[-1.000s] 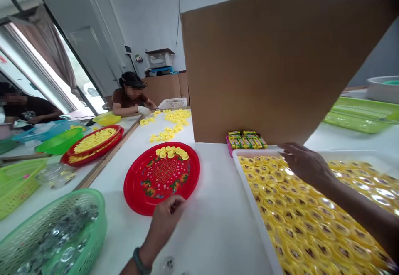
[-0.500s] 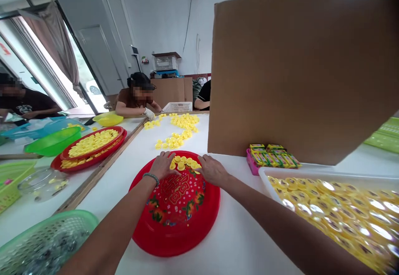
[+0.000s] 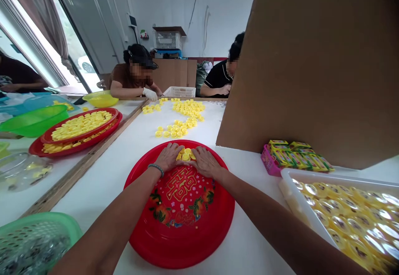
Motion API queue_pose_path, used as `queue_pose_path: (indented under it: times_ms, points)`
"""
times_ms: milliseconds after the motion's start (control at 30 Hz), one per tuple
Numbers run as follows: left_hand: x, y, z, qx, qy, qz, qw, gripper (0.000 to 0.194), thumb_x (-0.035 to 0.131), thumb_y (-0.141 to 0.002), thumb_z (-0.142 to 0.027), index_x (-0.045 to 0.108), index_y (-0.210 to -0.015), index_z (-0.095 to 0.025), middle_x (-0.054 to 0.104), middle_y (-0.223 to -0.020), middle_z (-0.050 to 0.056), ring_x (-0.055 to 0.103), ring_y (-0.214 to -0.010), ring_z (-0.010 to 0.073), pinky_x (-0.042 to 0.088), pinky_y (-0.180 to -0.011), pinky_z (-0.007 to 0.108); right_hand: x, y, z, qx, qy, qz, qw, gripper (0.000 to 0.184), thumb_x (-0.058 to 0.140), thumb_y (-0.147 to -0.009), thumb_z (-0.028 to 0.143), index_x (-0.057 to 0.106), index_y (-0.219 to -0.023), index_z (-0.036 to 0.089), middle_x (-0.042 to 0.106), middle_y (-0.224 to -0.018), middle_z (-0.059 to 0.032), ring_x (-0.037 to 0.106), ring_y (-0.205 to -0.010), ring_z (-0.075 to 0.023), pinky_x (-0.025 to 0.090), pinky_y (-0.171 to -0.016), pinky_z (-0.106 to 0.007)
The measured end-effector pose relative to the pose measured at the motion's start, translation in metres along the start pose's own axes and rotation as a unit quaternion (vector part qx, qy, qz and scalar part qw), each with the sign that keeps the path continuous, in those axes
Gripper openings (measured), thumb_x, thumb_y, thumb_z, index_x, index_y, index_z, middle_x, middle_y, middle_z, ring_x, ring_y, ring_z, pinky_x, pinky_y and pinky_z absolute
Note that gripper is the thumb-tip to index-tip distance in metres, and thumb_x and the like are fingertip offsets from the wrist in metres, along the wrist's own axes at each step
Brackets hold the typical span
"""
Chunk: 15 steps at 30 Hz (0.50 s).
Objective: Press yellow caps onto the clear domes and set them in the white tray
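A round red tray [image 3: 174, 241] with a printed flower pattern lies in front of me on the white table. At its far side is a small cluster of round yellow plastic caps [image 3: 186, 156]. My left hand [image 3: 169, 157] curves around the cluster from the left, a beaded bracelet on its wrist. From the right, my right hand [image 3: 205, 161] curves around the same caps. Both hands rest on the tray, thumbs pointing inward below the caps. The fingers are bent around the cluster, partly hiding it.
More yellow caps [image 3: 188, 109] lie loose beyond the tray. At right are a white bin [image 3: 307, 174] of yellow pieces, a pink basket [image 3: 269, 161] of small boxes and a cardboard panel [image 3: 311, 71]. Stacked red trays [image 3: 37, 146] and a green basket [image 3: 67, 221] stand left. Co-workers sit beyond.
My right hand came from the white bin to the red tray, and my left hand moved to its far side. The hands have closed in from both sides, bunching the caps together.
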State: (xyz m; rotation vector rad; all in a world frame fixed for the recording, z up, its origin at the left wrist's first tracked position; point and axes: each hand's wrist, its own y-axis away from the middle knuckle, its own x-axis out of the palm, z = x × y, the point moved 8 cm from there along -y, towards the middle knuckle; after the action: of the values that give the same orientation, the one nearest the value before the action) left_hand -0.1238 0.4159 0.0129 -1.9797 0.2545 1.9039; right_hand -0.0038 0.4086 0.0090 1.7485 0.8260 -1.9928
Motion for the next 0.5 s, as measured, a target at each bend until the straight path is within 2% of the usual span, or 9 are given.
queue_pose_path:
  times_ms: [167,300,500]
  points:
    - [-0.001,0.01,-0.009,-0.002,-0.005,-0.013,1.0,0.054,0.042,-0.087,-0.055,0.044,-0.125,-0.016,0.05,-0.11,0.012,0.045,-0.1,0.0256,0.042,-0.084,0.037,-0.004,0.007,0.001,-0.011,-0.005,-0.018,1.0,0.047,0.028,-0.094,0.049,0.048,-0.119,0.015,0.053,-0.113,-0.0135,0.049,-0.1,-0.0238,0.041,-0.083,-0.035]
    - [-0.003,0.014,-0.011,-0.004,0.004,-0.025,1.0,0.056,0.042,-0.085,-0.057,0.044,-0.124,-0.017,0.05,-0.11,0.011,0.046,-0.102,0.0251,0.044,-0.081,0.035,-0.007,0.012,0.001,-0.014,0.013,-0.036,0.999,0.048,0.028,-0.094,0.049,0.049,-0.118,0.013,0.055,-0.108,-0.0142,0.051,-0.097,-0.0248,0.044,-0.078,-0.036]
    - [0.0,0.014,-0.011,-0.006,-0.02,0.001,1.0,0.061,0.041,-0.085,-0.06,0.038,-0.131,-0.021,0.049,-0.112,0.011,0.046,-0.101,0.0258,0.045,-0.075,0.034,-0.006,0.017,0.003,-0.024,0.043,-0.054,0.997,0.045,0.033,-0.094,0.045,0.05,-0.118,0.01,0.058,-0.107,-0.0164,0.053,-0.098,-0.0266,0.047,-0.077,-0.037]
